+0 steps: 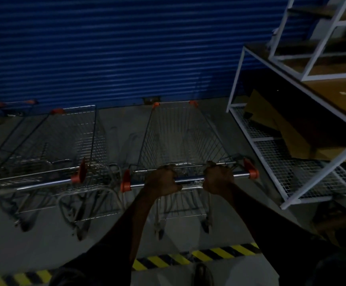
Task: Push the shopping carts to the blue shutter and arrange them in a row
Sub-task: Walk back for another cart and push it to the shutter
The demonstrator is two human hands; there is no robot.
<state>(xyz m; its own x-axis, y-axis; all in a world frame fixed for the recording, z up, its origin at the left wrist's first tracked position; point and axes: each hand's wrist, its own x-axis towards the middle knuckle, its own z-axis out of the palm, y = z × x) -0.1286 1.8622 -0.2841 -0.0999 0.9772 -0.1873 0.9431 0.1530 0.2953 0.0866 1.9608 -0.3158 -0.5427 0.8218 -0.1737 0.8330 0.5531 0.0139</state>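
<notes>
A wire shopping cart [180,133] with orange corner caps stands straight ahead, its front end close to the blue shutter [110,48]. My left hand [161,180] and my right hand [218,179] are both closed around its chrome handle bar [190,179]. To its left, a second cart [64,141] faces the shutter too, with a narrow gap between the two. Part of a third cart [9,108] shows at the far left edge.
A white metal rack [291,157] with mesh shelves and cardboard sheets stands close on the right of the cart I hold. A white-framed stair unit [312,38] rises above it. Yellow-black hazard tape [188,256] crosses the grey floor near my feet.
</notes>
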